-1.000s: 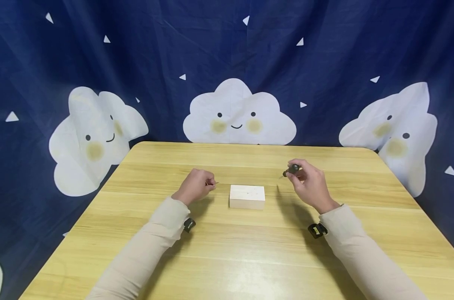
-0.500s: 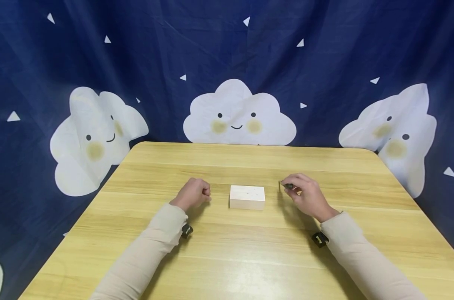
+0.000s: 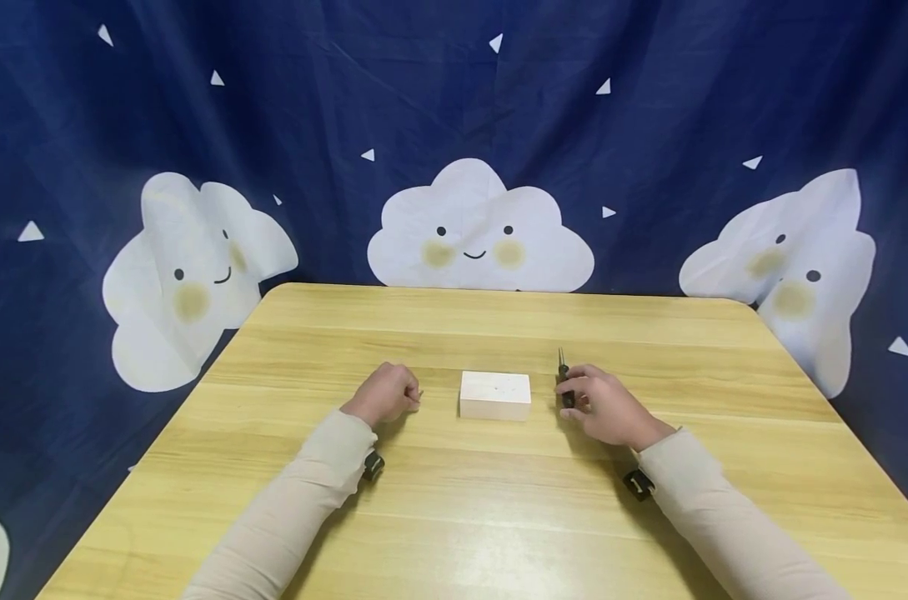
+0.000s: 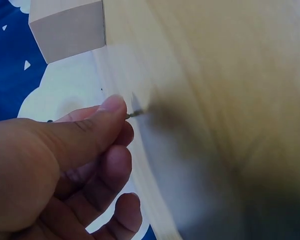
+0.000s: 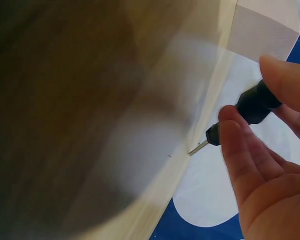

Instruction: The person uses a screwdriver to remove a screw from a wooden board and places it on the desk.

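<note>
In the head view, a pale wooden block [image 3: 494,395] with small holes in its top sits on the table between both hands. My left hand [image 3: 386,393], left of the block, pinches a tiny screw [image 4: 135,114] between thumb and index finger; its tip pokes out past the fingertips. To the right of the block, my right hand [image 3: 607,406] holds a small screwdriver [image 3: 566,387] by its black handle. Its thin metal shaft points away from me in the head view. The right wrist view shows thumb and fingers around the handle [image 5: 257,104]. Whether the screwdriver touches the table I cannot tell.
The light wood-grain table [image 3: 454,517] reaches back to a dark blue curtain [image 3: 454,92] printed with white clouds. Each wrist carries a small black device, such as the one on the right [image 3: 638,483].
My right hand has come lower and nearer to me, and the screwdriver has swung from pointing down and left to pointing away. My left hand has drawn slightly back. The block has stayed put.
</note>
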The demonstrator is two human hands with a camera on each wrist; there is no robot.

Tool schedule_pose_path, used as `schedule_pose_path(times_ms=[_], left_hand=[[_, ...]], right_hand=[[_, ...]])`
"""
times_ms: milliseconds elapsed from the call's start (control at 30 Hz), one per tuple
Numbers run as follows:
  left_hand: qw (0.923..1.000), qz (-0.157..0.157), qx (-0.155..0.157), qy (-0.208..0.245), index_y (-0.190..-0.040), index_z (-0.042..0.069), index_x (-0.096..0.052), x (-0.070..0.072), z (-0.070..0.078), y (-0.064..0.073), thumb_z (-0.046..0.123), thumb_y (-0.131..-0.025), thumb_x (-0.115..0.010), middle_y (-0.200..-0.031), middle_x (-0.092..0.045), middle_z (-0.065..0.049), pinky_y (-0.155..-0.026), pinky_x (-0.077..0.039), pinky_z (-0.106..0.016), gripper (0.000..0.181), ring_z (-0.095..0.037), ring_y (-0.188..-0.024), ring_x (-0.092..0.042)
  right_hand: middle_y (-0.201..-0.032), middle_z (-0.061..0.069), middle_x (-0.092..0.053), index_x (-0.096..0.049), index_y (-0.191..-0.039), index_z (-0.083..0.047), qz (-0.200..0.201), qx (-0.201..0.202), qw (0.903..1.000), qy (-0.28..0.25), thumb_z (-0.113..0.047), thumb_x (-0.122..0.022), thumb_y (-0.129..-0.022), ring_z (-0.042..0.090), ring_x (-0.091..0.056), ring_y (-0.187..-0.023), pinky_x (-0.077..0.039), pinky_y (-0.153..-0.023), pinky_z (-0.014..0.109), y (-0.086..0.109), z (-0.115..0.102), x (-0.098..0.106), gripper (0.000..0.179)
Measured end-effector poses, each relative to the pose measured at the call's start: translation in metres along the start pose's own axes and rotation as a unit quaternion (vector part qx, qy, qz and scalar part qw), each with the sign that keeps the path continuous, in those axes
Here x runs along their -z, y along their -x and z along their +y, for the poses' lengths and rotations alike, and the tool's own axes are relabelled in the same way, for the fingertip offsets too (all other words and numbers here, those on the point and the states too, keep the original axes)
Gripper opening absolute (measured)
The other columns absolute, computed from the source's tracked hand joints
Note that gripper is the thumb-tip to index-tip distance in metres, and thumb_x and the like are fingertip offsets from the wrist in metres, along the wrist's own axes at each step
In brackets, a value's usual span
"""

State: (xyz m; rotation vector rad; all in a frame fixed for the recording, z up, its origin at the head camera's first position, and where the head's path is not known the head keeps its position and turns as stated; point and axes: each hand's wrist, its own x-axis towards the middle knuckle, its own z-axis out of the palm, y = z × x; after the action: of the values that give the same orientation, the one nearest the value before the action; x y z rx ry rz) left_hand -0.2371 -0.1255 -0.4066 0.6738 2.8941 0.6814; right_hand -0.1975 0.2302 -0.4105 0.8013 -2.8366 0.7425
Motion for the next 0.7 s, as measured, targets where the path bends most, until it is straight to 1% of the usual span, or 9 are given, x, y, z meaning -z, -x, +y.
schedule_pose_path(times_ms=[100,133,200,267,333,367,433,533,700], left_hand=[[1.0,-0.001,-0.001,-0.007,-0.057,0.01,-0.061,-0.0016,0.0007,-0.0003,0.0,-0.079,-0.078,-0.061,-0.056,0.009,-0.068,-0.048,-0.03,0.029,-0.01,-0.062,-0.049],[1.0,-0.002,0.003,-0.006,-0.059,0.011,-0.062,-0.0019,0.0013,0.0001,0.0,-0.079,-0.078,-0.062,-0.057,0.008,-0.071,-0.05,-0.032,0.027,-0.01,-0.062,-0.05],[0.9999,-0.006,0.005,-0.006,-0.06,0.011,-0.063,-0.0025,0.002,0.0004,0.0,-0.079,-0.077,-0.063,-0.058,0.008,-0.085,-0.051,-0.039,0.026,-0.01,-0.061,-0.051],[0.9999,-0.009,0.005,-0.006,-0.06,0.012,-0.063,-0.003,0.0024,0.001,-0.001,-0.079,-0.077,-0.063,-0.058,0.008,-0.087,-0.05,-0.041,0.026,-0.01,-0.061,-0.051],[0.9999,-0.012,0.004,-0.006,-0.06,0.012,-0.063,-0.0033,0.0028,0.0014,-0.001,-0.079,-0.077,-0.063,-0.057,0.008,-0.085,-0.05,-0.039,0.027,-0.01,-0.061,-0.05],[0.9999,-0.014,0.002,-0.006,-0.06,0.011,-0.062,-0.0035,0.003,0.0014,-0.001,-0.079,-0.077,-0.062,-0.057,0.008,-0.082,-0.051,-0.036,0.027,-0.01,-0.061,-0.05],[0.9999,-0.013,0.0,-0.007,-0.06,0.011,-0.062,-0.0042,0.0031,0.0015,-0.002,-0.079,-0.077,-0.063,-0.057,0.008,-0.067,-0.05,-0.03,0.027,-0.01,-0.061,-0.05],[0.9999,-0.012,-0.004,-0.007,-0.061,0.011,-0.062,-0.0053,0.0029,0.0012,-0.001,-0.079,-0.077,-0.064,-0.058,0.007,-0.065,-0.048,-0.027,0.026,-0.01,-0.062,-0.05],[0.9999,-0.007,-0.014,-0.006,-0.062,0.011,-0.063,-0.0069,0.0018,0.0009,-0.002,-0.078,-0.078,-0.065,-0.059,0.007,-0.065,-0.049,-0.028,0.026,-0.01,-0.064,-0.051]], right_hand=[[-0.124,0.029,-0.053,-0.07,-0.107,0.001,-0.019,-0.002,0.9998,0.003,-0.007,-0.078,-0.081,0.013,-0.056,-0.075,-0.051,-0.068,0.032,0.0018,0.0006,0.0,0.028],[-0.121,0.029,-0.054,-0.071,-0.106,0.0,-0.021,0.003,0.9998,0.005,-0.007,-0.079,-0.081,0.015,-0.057,-0.078,-0.052,-0.071,0.036,0.002,0.0009,-0.0003,0.027],[-0.115,0.026,-0.057,-0.071,-0.104,-0.002,-0.028,0.004,0.9996,0.008,-0.007,-0.08,-0.08,0.02,-0.059,-0.084,-0.052,-0.078,0.042,0.0024,0.0008,-0.0002,0.027],[-0.113,0.025,-0.058,-0.072,-0.102,-0.003,-0.037,0.004,0.9993,0.009,-0.007,-0.081,-0.078,0.022,-0.059,-0.085,-0.051,-0.08,0.045,0.0031,0.0003,0.0005,0.026],[-0.113,0.026,-0.057,-0.072,-0.101,-0.004,-0.049,0.001,0.9988,0.01,-0.007,-0.081,-0.077,0.02,-0.059,-0.083,-0.051,-0.079,0.043,0.0038,0.0001,0.0012,0.026],[-0.115,0.027,-0.056,-0.072,-0.101,-0.004,-0.056,-0.004,0.9984,0.006,-0.006,-0.081,-0.077,0.017,-0.057,-0.081,-0.052,-0.076,0.039,0.0043,0.0001,0.0017,0.026],[-0.119,0.03,-0.053,-0.072,-0.1,-0.003,-0.068,-0.008,0.9977,-0.001,-0.004,-0.081,-0.076,0.013,-0.054,-0.074,-0.051,-0.069,0.032,0.0052,0.0001,0.0028,0.025],[-0.119,0.029,-0.052,-0.072,-0.098,-0.004,-0.079,-0.008,0.9969,-0.006,-0.002,-0.081,-0.076,0.011,-0.052,-0.072,-0.049,-0.064,0.027,0.0058,0.0,0.0042,0.024],[-0.118,0.029,-0.053,-0.072,-0.097,-0.004,-0.08,0.001,0.9968,-0.003,-0.003,-0.082,-0.075,0.014,-0.053,-0.075,-0.049,-0.065,0.028,0.0057,-0.0003,0.006,0.024]])
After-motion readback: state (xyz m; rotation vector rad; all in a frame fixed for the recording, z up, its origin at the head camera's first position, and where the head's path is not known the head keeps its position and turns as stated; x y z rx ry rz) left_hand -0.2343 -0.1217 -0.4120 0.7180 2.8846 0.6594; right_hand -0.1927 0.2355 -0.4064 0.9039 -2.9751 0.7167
